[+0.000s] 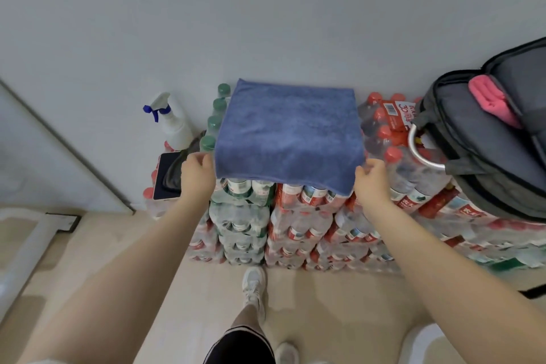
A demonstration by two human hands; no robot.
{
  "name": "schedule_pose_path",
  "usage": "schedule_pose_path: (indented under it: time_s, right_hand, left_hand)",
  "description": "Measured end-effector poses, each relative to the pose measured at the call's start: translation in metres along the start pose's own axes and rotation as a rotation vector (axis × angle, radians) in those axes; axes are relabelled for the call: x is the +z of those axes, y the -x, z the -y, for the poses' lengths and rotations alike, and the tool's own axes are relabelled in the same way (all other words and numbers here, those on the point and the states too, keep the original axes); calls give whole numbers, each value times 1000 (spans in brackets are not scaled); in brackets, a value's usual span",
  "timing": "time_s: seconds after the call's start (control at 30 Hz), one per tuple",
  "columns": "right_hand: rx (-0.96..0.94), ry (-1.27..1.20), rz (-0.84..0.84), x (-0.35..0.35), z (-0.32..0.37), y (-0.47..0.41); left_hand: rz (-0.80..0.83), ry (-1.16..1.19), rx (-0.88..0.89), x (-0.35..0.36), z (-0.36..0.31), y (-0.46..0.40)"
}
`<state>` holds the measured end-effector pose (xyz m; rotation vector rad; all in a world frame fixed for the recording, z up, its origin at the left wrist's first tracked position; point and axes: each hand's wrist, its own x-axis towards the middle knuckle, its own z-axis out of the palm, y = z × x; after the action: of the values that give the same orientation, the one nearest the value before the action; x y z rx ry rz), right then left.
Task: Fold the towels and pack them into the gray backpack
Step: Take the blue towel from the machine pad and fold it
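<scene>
A blue towel (289, 133) lies spread flat on top of stacked packs of water bottles (301, 216), between the two hands. The left hand (197, 176) pinches the towel's near left corner, fingers curled against the edge. The right hand (371, 182) pinches the near right corner in the same way, thumb and fingers closed on the cloth. The near edge hangs slightly over the front of the stack.

The towel is soft, fuzzy microfibre, roughly square, folded with a neat stitched hem, and its surface shows faint mottled shading.

To the right, a gray backpack (484, 139) rests on the bottle packs, well apart from the right hand. It is padded fabric with black zip trim; its top is open, and a pink towel (490, 100) sticks out of it, folded. A metal ring (419, 151) hangs at the backpack's near left side.

The bottles are clear plastic in shrink wrap, with red or green caps. Left of the towel stand a white spray bottle (172, 121) and a phone (167, 176), just beside the left hand.
</scene>
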<state>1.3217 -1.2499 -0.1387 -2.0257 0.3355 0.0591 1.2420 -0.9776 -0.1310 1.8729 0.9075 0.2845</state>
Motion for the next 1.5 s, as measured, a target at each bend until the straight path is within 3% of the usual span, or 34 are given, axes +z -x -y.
schedule_pose_path:
  time_s: [0.1, 0.43, 0.7, 0.83, 0.97, 1.1, 1.17, 1.3, 1.43, 1.5]
  right_hand:
    - [107, -149, 70, 2, 0, 1]
    - [256, -226, 247, -9, 4, -1]
    - [311, -357, 447, -31, -9, 6]
    - [360, -349, 398, -36, -12, 8]
    - [293, -309, 355, -43, -13, 11]
    - [226, -243, 263, -53, -15, 21]
    - [131, -194, 193, -59, -17, 29]
    - [-97, -259, 122, -74, -11, 54]
    - [-127, -389, 108, -85, -4, 65]
    - [-116, -510, 128, -91, -2, 64]
  left_hand:
    - [128, 48, -124, 7, 3, 10]
    - [206, 11, -241, 21, 0, 0]
    - [386, 516, -628, 39, 9, 0]
    - [369, 783, -693, 42, 12, -1]
    - [186, 768, -530, 39, 17, 5]
    - [162, 552, -345, 28, 22, 20]
    - [197, 437, -228, 19, 20, 29]
    - [369, 432, -39, 2, 2, 53]
    - [289, 183, 81, -13, -16, 77]
    - [347, -38, 218, -25, -26, 87]
